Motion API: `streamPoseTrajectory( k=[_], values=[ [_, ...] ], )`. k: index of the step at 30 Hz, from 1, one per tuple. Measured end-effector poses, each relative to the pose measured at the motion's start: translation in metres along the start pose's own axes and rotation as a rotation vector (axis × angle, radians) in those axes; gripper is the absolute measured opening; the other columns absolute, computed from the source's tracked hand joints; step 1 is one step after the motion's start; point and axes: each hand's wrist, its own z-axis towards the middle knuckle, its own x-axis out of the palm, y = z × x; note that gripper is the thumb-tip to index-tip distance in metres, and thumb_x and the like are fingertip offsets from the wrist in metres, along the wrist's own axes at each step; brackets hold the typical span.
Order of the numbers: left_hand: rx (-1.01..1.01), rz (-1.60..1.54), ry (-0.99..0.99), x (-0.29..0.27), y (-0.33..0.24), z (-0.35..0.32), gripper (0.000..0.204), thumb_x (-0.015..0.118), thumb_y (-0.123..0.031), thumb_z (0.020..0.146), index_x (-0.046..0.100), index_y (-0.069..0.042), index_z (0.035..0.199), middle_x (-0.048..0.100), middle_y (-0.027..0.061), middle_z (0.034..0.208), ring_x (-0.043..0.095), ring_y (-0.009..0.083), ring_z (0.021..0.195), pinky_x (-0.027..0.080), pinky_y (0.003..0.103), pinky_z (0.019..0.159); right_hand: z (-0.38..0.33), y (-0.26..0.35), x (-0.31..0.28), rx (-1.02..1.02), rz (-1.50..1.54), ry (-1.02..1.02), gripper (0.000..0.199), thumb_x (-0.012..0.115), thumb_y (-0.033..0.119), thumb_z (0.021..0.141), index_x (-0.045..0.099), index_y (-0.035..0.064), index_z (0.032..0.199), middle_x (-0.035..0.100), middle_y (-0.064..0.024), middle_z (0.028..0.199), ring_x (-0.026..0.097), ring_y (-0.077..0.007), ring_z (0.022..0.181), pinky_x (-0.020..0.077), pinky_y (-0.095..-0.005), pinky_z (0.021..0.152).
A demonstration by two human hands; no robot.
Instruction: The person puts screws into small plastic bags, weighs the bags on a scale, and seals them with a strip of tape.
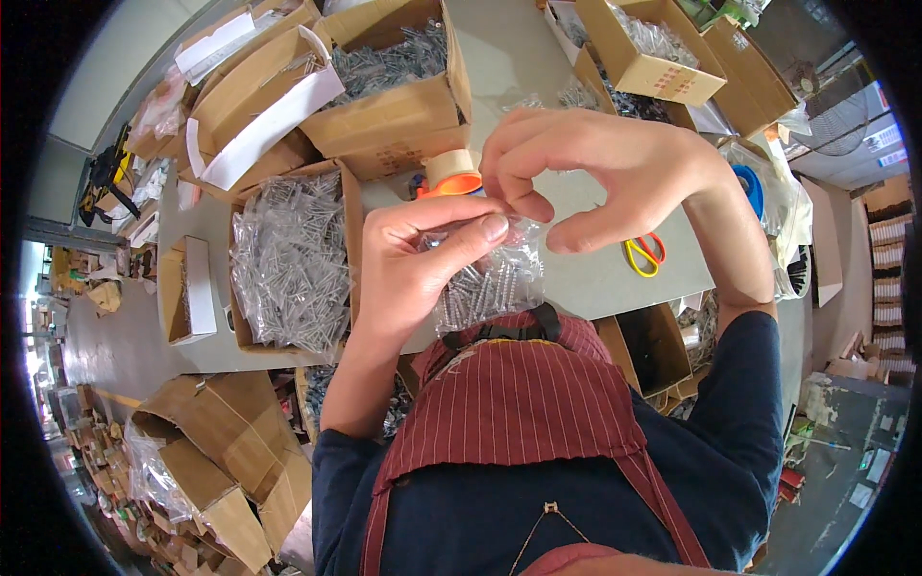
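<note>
In front of my chest, my left hand (411,257) pinches the top edge of a clear plastic bag of screws (492,286) between thumb and forefinger. The bag hangs upright, its lower part close to my apron. Just right of the bag's top, my right hand (615,165) is raised with curved fingers. Its thumb stands apart from the forefinger, and nothing shows between them. Some of its fingertips are partly hidden near the left fingertips. Behind my hands stands an orange-rimmed thing with a tan roll on top (453,177), possibly a tape dispenser.
A carton of bagged screws (353,226) stands left, with a larger carton of loose screws (384,134) behind it. Scissors with red and yellow handles (645,254) lie right on the grey table (586,288). More cartons (663,72) stand far right. A brown box (226,432) sits lower left.
</note>
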Motion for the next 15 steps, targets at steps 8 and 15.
streamPoseTrajectory(
  k=[8,15],
  values=[
    [-0.039,0.016,-0.002,0.0020,-0.0036,0.0022,0.016,0.073,-0.002,0.084,0.074,0.006,0.099,0.074,0.0120,0.087,0.067,0.0132,0.077,0.052,0.025,0.072,0.0046,-0.0032,0.0020,0.001,-0.071,-0.018,0.018,0.069,0.008,0.067,0.054,0.0042,0.076,0.057,-0.0070,0.088,0.053,-0.0268,0.093,0.0428,-0.0366,0.084],
    [-0.045,0.004,0.007,-0.0020,-0.0006,0.0013,0.016,0.071,-0.001,0.086,0.073,0.006,0.100,0.074,0.0132,0.090,0.069,0.0150,0.082,0.055,0.026,0.077,0.0071,-0.0037,0.0001,0.029,-0.115,-0.020,0.021,0.068,0.015,0.069,0.057,0.0022,0.081,0.059,-0.0082,0.085,0.056,-0.0278,0.090,0.0442,-0.0376,0.082]
  ],
)
